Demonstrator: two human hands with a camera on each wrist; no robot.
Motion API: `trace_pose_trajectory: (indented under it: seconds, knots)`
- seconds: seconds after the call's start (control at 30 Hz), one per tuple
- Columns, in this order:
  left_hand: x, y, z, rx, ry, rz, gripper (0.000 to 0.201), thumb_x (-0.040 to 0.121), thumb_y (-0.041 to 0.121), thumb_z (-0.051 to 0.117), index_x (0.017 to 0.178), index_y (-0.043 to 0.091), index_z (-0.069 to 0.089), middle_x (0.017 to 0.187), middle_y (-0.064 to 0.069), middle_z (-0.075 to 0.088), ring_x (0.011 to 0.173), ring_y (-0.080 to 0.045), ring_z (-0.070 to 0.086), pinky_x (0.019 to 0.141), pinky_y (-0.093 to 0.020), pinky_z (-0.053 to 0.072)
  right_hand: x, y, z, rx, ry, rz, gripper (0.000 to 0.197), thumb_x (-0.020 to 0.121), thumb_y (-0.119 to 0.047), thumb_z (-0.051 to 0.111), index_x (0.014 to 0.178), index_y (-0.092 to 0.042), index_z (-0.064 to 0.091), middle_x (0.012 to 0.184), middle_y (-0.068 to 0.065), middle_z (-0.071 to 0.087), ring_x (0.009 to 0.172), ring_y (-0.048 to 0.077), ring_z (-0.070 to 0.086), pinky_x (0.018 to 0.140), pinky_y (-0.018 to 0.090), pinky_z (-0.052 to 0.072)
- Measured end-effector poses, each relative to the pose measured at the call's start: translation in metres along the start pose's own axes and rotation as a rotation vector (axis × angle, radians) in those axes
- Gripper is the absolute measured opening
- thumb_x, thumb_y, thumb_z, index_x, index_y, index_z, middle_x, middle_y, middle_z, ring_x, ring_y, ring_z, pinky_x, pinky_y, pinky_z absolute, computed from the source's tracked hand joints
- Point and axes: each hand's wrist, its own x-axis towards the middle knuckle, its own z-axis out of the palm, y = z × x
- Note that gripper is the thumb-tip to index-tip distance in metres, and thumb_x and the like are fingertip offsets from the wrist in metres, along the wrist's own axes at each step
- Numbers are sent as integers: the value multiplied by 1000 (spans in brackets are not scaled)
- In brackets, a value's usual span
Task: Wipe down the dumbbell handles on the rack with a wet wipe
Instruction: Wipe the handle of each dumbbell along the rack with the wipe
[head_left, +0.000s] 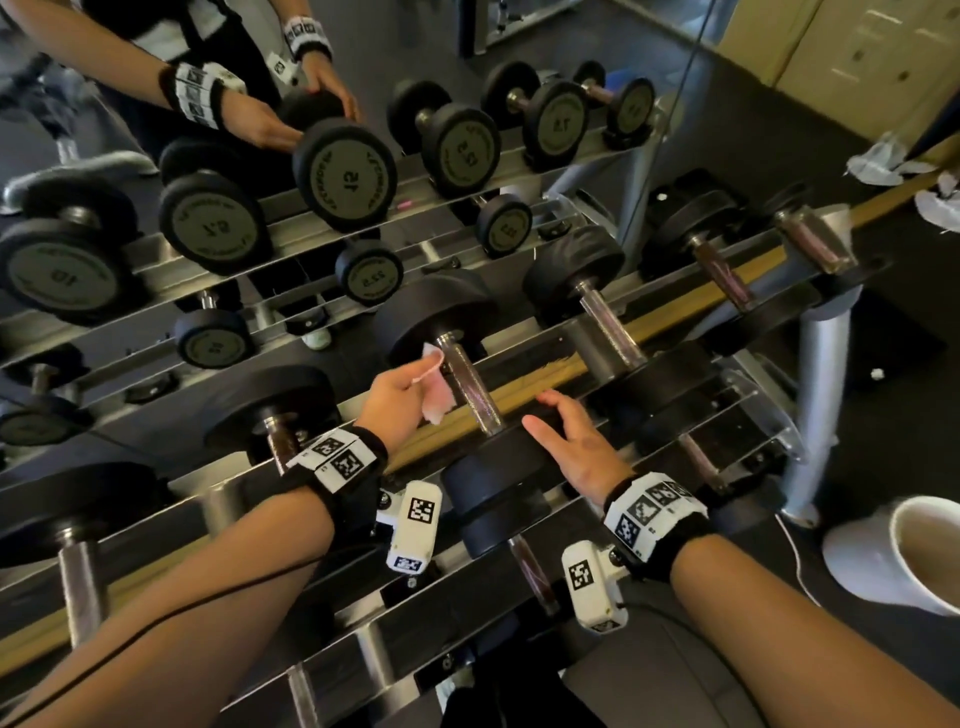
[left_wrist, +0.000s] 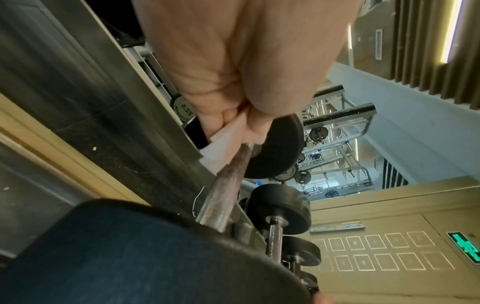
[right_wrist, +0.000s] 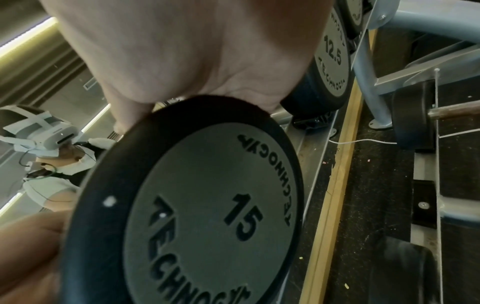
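On the rack's upper tier lies a black dumbbell marked 15 (right_wrist: 207, 205), its steel handle (head_left: 470, 384) running away from me. My left hand (head_left: 415, 382) pinches a white wet wipe (head_left: 435, 402) against the left side of that handle, close to the far head (head_left: 436, 312). The left wrist view shows the wipe (left_wrist: 223, 148) bunched between my fingers and touching the handle (left_wrist: 223, 185). My right hand (head_left: 545, 418) lies flat on the near head (head_left: 493, 462) with its fingers straight; the right wrist view has the palm (right_wrist: 194, 51) over that head's rim.
More dumbbells (head_left: 602, 317) sit to both sides on the rack rails (head_left: 675, 306) and on the lower tier. A mirror (head_left: 260, 156) behind repeats the rack. A white bin (head_left: 904, 551) stands at the right, and crumpled white wipes (head_left: 878, 161) lie at the far right.
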Motion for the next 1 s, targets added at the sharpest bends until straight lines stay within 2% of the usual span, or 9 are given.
trace_pose_trajectory:
  seconds: [0.07, 0.13, 0.23, 0.33, 0.43, 0.57, 0.7, 0.83, 1.0]
  knots:
    - [7, 1, 5, 195, 21, 59, 36, 105, 9, 48, 138, 14, 59, 132, -15, 64, 121, -30, 61, 110, -41, 44, -3, -2, 3, 13, 20, 13, 62, 95, -52, 51, 149, -31, 29, 157, -5, 25, 140, 17, 32, 116, 39, 30]
    - [9, -1, 15, 405, -20, 125, 35, 105, 10, 45, 137, 11, 59, 133, -17, 64, 125, -34, 58, 109, -36, 44, -5, -4, 4, 22, 31, 17, 65, 95, -52, 51, 151, -30, 26, 160, -5, 23, 144, 15, 27, 119, 37, 23]
    - [5, -8, 22, 614, -120, 226, 40, 103, 6, 45, 139, 16, 58, 141, -8, 59, 130, -26, 54, 100, -15, 34, -6, -3, 2, 66, 31, 28, 66, 94, -54, 53, 150, -32, 27, 156, -1, 32, 139, 19, 36, 117, 43, 30]
    - [-6, -12, 16, 672, -240, 135, 45, 103, 9, 46, 138, 34, 57, 140, -6, 59, 126, -21, 56, 102, -19, 35, -6, -2, 3, 130, 30, 37, 65, 92, -55, 56, 148, -33, 30, 151, 1, 39, 134, 20, 44, 114, 46, 36]
    - [-15, -10, 12, 777, -369, 140, 48, 103, 9, 45, 138, 40, 55, 134, -8, 62, 121, -19, 59, 104, -23, 39, -7, -2, 5, 184, 43, 39, 63, 91, -52, 58, 146, -33, 33, 148, 1, 43, 130, 21, 48, 111, 46, 39]
    - [-23, 1, -1, 359, -477, 58, 35, 104, 11, 47, 130, 26, 65, 125, -1, 68, 110, -5, 64, 97, -19, 48, -7, -2, 4, 229, 26, 45, 58, 92, -48, 58, 144, -35, 35, 140, 5, 49, 118, 21, 57, 100, 37, 50]
    - [-17, 2, -9, -48, -169, -46, 33, 104, 8, 44, 122, 26, 66, 122, -10, 64, 108, -21, 62, 103, -41, 48, -7, -1, 3, 181, 19, 30, 55, 92, -52, 56, 141, -39, 35, 138, 0, 48, 110, 11, 57, 85, 21, 47]
    - [-7, -2, 10, 59, -114, -12, 32, 105, 19, 49, 133, 25, 62, 135, -3, 61, 131, -20, 53, 116, -37, 37, -6, 1, 3, 192, 21, 32, 58, 91, -54, 57, 143, -38, 36, 144, 2, 46, 124, 21, 53, 106, 42, 44]
    - [-4, -14, 17, 183, -184, -32, 29, 104, 25, 52, 128, 23, 66, 133, -7, 61, 129, -23, 54, 117, -45, 36, -4, 4, 3, 214, 8, 27, 59, 89, -56, 59, 141, -39, 37, 142, 4, 49, 123, 23, 54, 107, 47, 45]
